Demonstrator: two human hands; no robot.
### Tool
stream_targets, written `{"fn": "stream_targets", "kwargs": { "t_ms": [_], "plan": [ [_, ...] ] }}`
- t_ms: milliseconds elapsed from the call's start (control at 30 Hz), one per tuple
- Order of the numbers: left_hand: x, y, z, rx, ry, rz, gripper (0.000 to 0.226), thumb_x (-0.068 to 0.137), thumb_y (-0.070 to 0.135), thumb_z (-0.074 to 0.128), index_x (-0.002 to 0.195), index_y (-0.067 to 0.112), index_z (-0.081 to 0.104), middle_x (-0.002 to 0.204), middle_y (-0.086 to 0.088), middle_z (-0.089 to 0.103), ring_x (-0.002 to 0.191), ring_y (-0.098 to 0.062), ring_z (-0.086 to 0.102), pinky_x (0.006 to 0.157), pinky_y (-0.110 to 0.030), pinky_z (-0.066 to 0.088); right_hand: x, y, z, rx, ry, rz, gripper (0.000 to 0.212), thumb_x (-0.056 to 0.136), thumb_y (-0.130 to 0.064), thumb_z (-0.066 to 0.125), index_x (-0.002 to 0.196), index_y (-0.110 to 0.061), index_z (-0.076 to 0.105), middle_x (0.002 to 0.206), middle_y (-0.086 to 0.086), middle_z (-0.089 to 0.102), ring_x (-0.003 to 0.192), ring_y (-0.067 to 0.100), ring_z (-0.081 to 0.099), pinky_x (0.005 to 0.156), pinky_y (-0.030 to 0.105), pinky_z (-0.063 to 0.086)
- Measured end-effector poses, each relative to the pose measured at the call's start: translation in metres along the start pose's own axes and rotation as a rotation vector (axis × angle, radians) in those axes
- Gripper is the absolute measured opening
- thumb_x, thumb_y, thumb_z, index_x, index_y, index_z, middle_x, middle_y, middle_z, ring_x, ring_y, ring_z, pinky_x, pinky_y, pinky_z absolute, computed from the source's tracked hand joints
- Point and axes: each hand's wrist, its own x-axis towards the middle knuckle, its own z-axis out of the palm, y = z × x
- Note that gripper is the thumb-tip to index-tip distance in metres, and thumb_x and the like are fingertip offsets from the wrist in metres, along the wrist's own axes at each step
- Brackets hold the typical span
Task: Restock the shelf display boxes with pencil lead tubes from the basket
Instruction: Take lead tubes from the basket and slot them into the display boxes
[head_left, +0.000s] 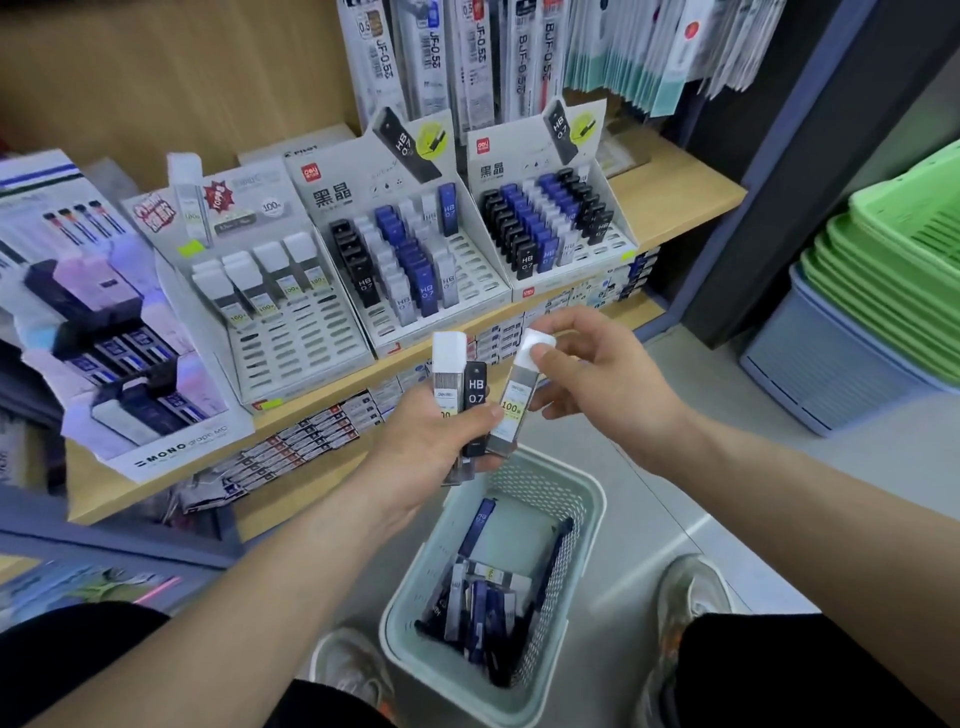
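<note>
Through the head camera, I see my left hand (431, 441) curled round a small bundle of pencil lead tubes held upright. A white-capped tube (448, 374) and a black HB 0.7 tube (475, 401) show clearly, and the thumb is clamped across their fronts. My right hand (597, 374) pinches a second white-capped tube (514, 410) by its cap, thumb on top. That tube's lower end leans against the left thumb, so both hands touch it.

The basket (584, 499) sits on the floor between my shoes, right below the hands. More tubes (483, 603) lie loose in its bottom.

On the shelf (685, 197) stand three display boxes. The white-cap box (296, 343) at the left has many bare front slots, the middle box (470, 304) has gaps, and the right box (621, 244) looks nearly full.

My worries:
- Pulling the pinched tube away could drag its neighbours out of the left grip, since they are only pressed together by the thumb.
- The cap might slip off, as the pinch sits on the cap alone.
- A dropped tube could miss the basket and land on the floor.
- Reaching into the white-cap box could topple the upright tubes in its back rows.
- The black HB 0.7 tube belongs in another box, so I could misplace it.
</note>
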Motion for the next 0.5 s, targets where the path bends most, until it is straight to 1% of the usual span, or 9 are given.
{"fn": "stream_targets", "kwargs": {
  "t_ms": [33, 67, 133, 200, 267, 333, 400, 433, 500],
  "plan": [
    [0.002, 0.001, -0.001, -0.003, 0.01, 0.0, 0.02, 0.094, 0.016, 0.068, 0.113, 0.011, 0.063, 0.085, -0.003, 0.078, 0.073, -0.017, 0.074, 0.068, -0.032, 0.061, 0.003, -0.001, 0.0, -0.014, 0.012, -0.008, 0.005, 0.098, -0.012, 0.06, 0.103, -0.014, 0.061, 0.087, 0.01, 0.068, 0.065, 0.024, 0.069, 0.064, 0.039, 0.056],
    [0.003, 0.001, -0.003, -0.011, 0.021, -0.002, 0.021, 0.094, 0.017, 0.069, 0.113, 0.011, 0.062, 0.086, -0.004, 0.078, 0.072, -0.016, 0.074, 0.058, -0.024, 0.057, 0.006, -0.001, 0.0, -0.038, 0.025, -0.025, 0.005, 0.097, -0.012, 0.062, 0.101, -0.014, 0.063, 0.085, 0.008, 0.068, 0.066, 0.023, 0.07, 0.062, 0.036, 0.057],
    [0.005, 0.003, -0.01, -0.014, 0.051, 0.009, 0.022, 0.094, 0.018, 0.069, 0.113, 0.011, 0.061, 0.089, -0.007, 0.078, 0.072, -0.016, 0.074, 0.05, -0.017, 0.05, 0.012, -0.004, 0.001, -0.079, 0.055, -0.069, 0.007, 0.096, -0.01, 0.064, 0.097, -0.017, 0.065, 0.079, 0.004, 0.068, 0.066, 0.017, 0.068, 0.059, 0.031, 0.056],
    [0.006, 0.009, -0.022, -0.007, 0.084, 0.048, 0.021, 0.094, 0.018, 0.069, 0.112, 0.01, 0.06, 0.087, -0.005, 0.078, 0.072, -0.014, 0.074, 0.049, -0.017, 0.049, 0.017, -0.008, 0.004, -0.087, 0.08, -0.119, 0.014, 0.096, -0.007, 0.063, 0.096, -0.021, 0.063, 0.079, 0.002, 0.069, 0.068, 0.014, 0.068, 0.061, 0.03, 0.055],
    [0.007, 0.012, -0.041, -0.027, 0.156, 0.091, 0.026, 0.094, 0.017, 0.07, 0.114, 0.005, 0.058, 0.082, -0.002, 0.075, 0.066, -0.013, 0.069, 0.051, -0.02, 0.053, 0.021, -0.014, 0.01, -0.117, 0.082, -0.179, 0.017, 0.096, -0.005, 0.062, 0.097, -0.022, 0.062, 0.084, 0.003, 0.071, 0.072, 0.016, 0.068, 0.064, 0.031, 0.056],
    [0.007, 0.013, -0.062, -0.069, 0.261, 0.114, 0.027, 0.092, 0.014, 0.071, 0.113, 0.003, 0.059, 0.081, -0.007, 0.07, 0.059, -0.014, 0.061, 0.055, -0.026, 0.056, 0.023, -0.021, 0.019, -0.175, 0.061, -0.24, 0.016, 0.095, -0.007, 0.063, 0.098, -0.023, 0.062, 0.087, 0.002, 0.072, 0.078, 0.02, 0.07, 0.067, 0.038, 0.059],
    [0.005, 0.011, -0.082, -0.108, 0.321, 0.124, 0.024, 0.092, 0.015, 0.072, 0.11, 0.003, 0.062, 0.082, -0.009, 0.067, 0.058, -0.015, 0.058, 0.056, -0.03, 0.053, 0.027, -0.029, 0.033, -0.215, 0.043, -0.284, 0.015, 0.095, -0.011, 0.065, 0.098, -0.025, 0.062, 0.088, 0.001, 0.072, 0.081, 0.023, 0.07, 0.073, 0.047, 0.06],
    [0.003, 0.009, -0.091, -0.124, 0.338, 0.129, 0.022, 0.092, 0.016, 0.071, 0.108, 0.004, 0.062, 0.08, -0.009, 0.065, 0.058, -0.016, 0.057, 0.056, -0.031, 0.051, 0.031, -0.033, 0.042, -0.227, 0.039, -0.302, 0.015, 0.094, -0.012, 0.065, 0.096, -0.027, 0.062, 0.088, 0.0, 0.072, 0.082, 0.023, 0.07, 0.075, 0.05, 0.059],
    [-0.003, 0.003, -0.109, -0.154, 0.361, 0.131, 0.021, 0.092, 0.017, 0.071, 0.107, 0.006, 0.062, 0.077, -0.008, 0.064, 0.058, -0.016, 0.057, 0.054, -0.029, 0.051, 0.046, -0.043, 0.065, -0.257, 0.033, -0.349, 0.016, 0.094, -0.016, 0.066, 0.094, -0.031, 0.061, 0.087, -0.003, 0.071, 0.082, 0.02, 0.07, 0.078, 0.047, 0.059]
  ]
}}
